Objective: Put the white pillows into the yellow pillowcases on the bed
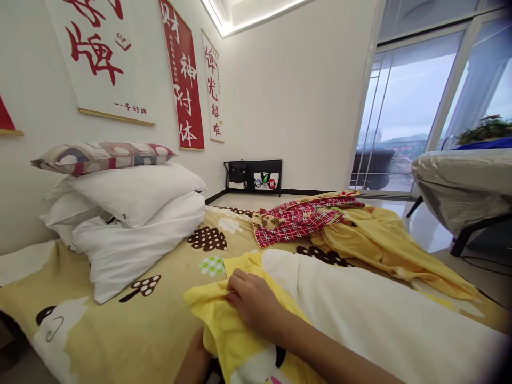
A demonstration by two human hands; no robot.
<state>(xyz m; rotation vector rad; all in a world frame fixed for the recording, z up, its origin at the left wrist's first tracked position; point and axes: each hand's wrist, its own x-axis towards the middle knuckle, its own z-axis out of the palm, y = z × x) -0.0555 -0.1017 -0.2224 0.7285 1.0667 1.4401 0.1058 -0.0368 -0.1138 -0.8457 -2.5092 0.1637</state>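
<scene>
My right hand [252, 301] lies on a yellow pillowcase [224, 325] near the bed's front, its fingers curled and pinching the folded cloth edge. The pillowcase is partly over a long white pillow [360, 314] that stretches off to the right. My left hand [196, 360] shows only as a wrist at the bottom edge, reaching under the yellow cloth; its fingers are hidden.
A yellow cartoon-print sheet [132, 325] covers the bed. Several white pillows [136, 224] and a patterned one [104, 156] are stacked at the left by the wall. A red plaid cloth [304, 218] and a yellow cover [384, 240] lie further back. A covered chair [460, 186] stands right.
</scene>
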